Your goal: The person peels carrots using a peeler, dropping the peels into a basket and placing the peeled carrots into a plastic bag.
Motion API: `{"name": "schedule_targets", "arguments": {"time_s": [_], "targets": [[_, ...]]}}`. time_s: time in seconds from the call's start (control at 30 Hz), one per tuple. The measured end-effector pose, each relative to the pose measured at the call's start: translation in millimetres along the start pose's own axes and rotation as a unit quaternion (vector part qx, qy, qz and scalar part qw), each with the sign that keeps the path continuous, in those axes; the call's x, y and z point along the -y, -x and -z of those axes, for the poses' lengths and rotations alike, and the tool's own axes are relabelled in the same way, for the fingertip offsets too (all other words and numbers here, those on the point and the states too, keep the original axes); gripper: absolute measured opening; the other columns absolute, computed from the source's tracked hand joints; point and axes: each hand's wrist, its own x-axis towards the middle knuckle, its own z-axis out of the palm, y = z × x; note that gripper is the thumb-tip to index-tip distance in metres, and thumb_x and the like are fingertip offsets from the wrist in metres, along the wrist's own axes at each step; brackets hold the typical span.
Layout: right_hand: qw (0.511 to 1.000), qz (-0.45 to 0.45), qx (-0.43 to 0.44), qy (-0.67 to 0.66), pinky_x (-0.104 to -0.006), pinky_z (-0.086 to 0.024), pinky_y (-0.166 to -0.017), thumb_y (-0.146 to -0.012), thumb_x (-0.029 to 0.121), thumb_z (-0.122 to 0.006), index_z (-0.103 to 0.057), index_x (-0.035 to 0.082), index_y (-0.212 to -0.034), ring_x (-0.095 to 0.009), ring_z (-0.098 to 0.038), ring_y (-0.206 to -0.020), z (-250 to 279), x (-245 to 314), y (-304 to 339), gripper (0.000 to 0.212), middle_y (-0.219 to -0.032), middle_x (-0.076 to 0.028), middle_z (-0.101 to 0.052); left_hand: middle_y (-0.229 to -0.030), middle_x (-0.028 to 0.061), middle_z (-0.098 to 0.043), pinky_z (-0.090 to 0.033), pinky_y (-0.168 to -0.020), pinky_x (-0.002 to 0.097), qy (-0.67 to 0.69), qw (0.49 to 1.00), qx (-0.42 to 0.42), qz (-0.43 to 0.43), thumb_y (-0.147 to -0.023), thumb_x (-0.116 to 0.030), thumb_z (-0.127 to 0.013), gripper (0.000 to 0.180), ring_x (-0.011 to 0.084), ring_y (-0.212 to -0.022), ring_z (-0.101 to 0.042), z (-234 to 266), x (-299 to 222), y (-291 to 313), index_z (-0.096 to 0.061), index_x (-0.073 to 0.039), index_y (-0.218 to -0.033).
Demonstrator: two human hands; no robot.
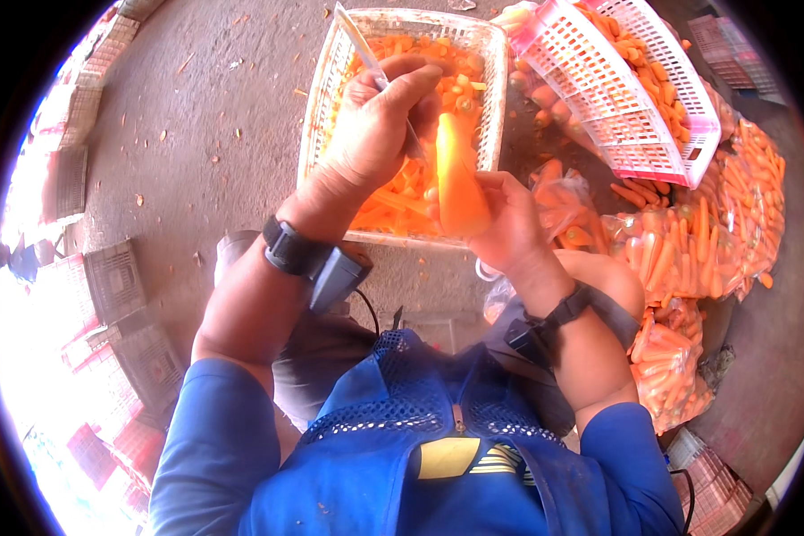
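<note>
My left hand (380, 121) is closed around a knife (359, 40), whose long pale part sticks up past the fist toward the far left. A narrow darker part shows below the fingers, beside the carrot. In my right hand (509, 219) is a thick, bright orange carrot (458, 183), its pale orange end pointing away from me. The fingers wrap its near end and partly hide it. Both hands are over the near half of a white plastic crate (402, 239) holding orange carrot pieces and strips (389, 201). The knife and carrot are close; I cannot tell if they touch.
At the far right a pink-and-white crate (598, 98) stands tilted, with carrots (657, 89) in it. Clear bags of carrots (679, 246) lie along my right side. Stacked crates (112, 281) line the left. Scraps dot the grey floor (205, 116).
</note>
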Motion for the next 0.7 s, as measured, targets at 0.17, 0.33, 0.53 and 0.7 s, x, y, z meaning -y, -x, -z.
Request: {"name": "schedule_targets", "arguments": {"time_s": [0.17, 0.33, 0.53, 0.7], "targets": [[0.998, 0.02, 0.001, -0.054, -0.0446, -0.053, -0.081, -0.096, 0.029, -0.047, -0.058, 0.002, -0.112, -0.024, -0.065, -0.088, -6, -5, 0, 0.033, -0.101, -0.011, -0.065, -0.088, 0.0056, -0.062, -0.047, -0.082, 0.0271, -0.114, 0.989, 0.088, -0.046, -0.1, -0.026, -0.047, 0.031, 0.012, -0.087, -0.059, -15, 2, 6, -0.062, -0.001, -0.108], [0.997, 0.057, -0.036, 0.032, -0.04, -0.054, -0.078, -0.101, 0.034, -0.041, -0.057, 0.003, -0.113, -0.023, -0.065, -0.086, 3, -3, -8, 0.037, -0.102, -0.009, -0.064, -0.089, 0.0042, -0.068, -0.05, -0.068, 0.0233, -0.255, 0.954, 0.157, 0.013, -0.098, -0.025, -0.055, 0.028, 0.0103, -0.079, -0.063, -5, -1, 8, -0.064, 0.0, -0.108], [0.997, 0.054, -0.041, -0.025, -0.0367, -0.052, -0.081, -0.1, 0.026, -0.038, -0.057, 0.002, -0.119, -0.022, -0.063, -0.094, -15, 7, -2, 0.036, -0.107, -0.01, -0.064, -0.084, 0.0045, -0.069, -0.052, -0.065, 0.0243, -0.228, 0.926, 0.301, 0.021, -0.089, -0.012, -0.065, 0.015, 0.0107, -0.075, -0.065, -15, -4, 24, -0.067, 0.0, -0.098], [1.0, 0.025, 0.019, -0.001, -0.0343, -0.052, -0.079, -0.097, 0.024, -0.041, -0.054, -0.001, -0.126, -0.019, -0.062, -0.098, 6, -4, 5, 0.04, -0.114, -0.008, -0.063, -0.076, 0.0079, -0.067, -0.052, -0.063, 0.0285, -0.196, 0.937, 0.257, 0.129, -0.083, -0.008, -0.069, 0.011, 0.0116, -0.071, -0.064, -31, -6, 29, -0.07, 0.0, -0.091]]}}
